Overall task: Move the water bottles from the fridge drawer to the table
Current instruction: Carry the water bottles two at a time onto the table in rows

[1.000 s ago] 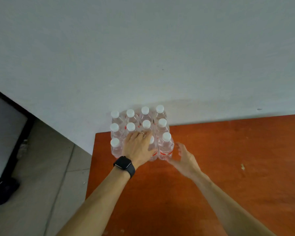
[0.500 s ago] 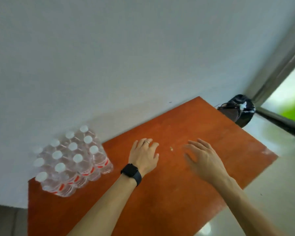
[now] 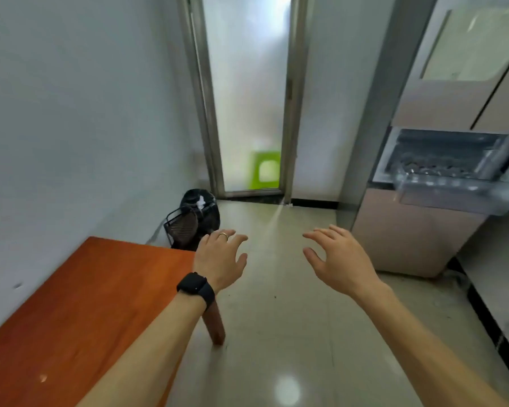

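1. Head view: the left grip and the right grip reach forward over the tiled floor, backs up, apart from each other.
2. Each grip is wide open, fingers spread and slightly bent, with nothing in it.
3. A black watch sits on the left wrist and a ring on one left finger.
4. The orange-brown worktop lies at lower left against the white wall; the left forearm crosses its near corner.
5. At right stands the fridge, its clear fridge drawer pulled out, well apart from both grips.
6. The water bottles show only as dim rounded shapes inside that drawer, too blurred to count.
7. A black bin stands on the floor beyond the worktop's far end, by the frosted door.
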A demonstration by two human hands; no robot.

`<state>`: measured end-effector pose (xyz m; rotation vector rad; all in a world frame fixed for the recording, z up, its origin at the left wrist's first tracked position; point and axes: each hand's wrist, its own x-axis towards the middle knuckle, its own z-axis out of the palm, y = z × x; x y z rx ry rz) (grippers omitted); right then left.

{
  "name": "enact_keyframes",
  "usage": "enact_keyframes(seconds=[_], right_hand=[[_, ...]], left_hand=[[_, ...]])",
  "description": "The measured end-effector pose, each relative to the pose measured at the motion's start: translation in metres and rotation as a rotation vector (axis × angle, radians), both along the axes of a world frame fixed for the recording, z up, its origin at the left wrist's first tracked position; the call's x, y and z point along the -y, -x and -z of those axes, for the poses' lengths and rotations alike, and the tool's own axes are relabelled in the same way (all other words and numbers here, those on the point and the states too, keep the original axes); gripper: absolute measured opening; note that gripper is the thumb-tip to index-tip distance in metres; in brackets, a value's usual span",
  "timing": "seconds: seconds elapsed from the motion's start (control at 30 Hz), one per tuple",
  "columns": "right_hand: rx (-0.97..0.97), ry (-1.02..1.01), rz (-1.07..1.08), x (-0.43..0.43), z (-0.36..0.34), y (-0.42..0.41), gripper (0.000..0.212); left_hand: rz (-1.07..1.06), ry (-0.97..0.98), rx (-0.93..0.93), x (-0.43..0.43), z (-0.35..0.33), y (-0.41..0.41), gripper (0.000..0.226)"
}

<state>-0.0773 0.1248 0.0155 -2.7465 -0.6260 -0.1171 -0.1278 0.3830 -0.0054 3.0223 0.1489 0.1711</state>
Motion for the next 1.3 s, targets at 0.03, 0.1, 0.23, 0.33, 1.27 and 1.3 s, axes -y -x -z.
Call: enact_keyframes(seconds=[0.03,0.1,0.23,0.33,1.27,1.3], right_hand=[[0.006,-0.011,0.041,0.027,-0.004,-0.010,0.045],[0.010,-0.026,0.125,0.078,-0.008,-0.029,0.045],[0.022,-0.071,0.288,0.167,-0.008,-0.069,0.043],[0.042,-0.066,0.383,0.224,-0.002,-0.103,0.043],[-0.135,-0.144,0.570,0.547,0.074,-0.553,0.042],[-0.142,-0.166,0.569,0.558,0.080,-0.570,0.041]], left_hand=[[0.041,-0.003,0.008,0.024,-0.004,-0.021,0.045],[0.115,-0.012,0.029,0.071,-0.012,-0.062,0.046],[0.252,-0.028,0.053,0.158,-0.019,-0.139,0.047],[0.346,-0.024,0.073,0.213,-0.016,-0.195,0.046],[0.564,0.055,-0.161,0.561,0.070,-0.681,0.047],[0.555,0.058,-0.172,0.573,0.074,-0.694,0.046]])
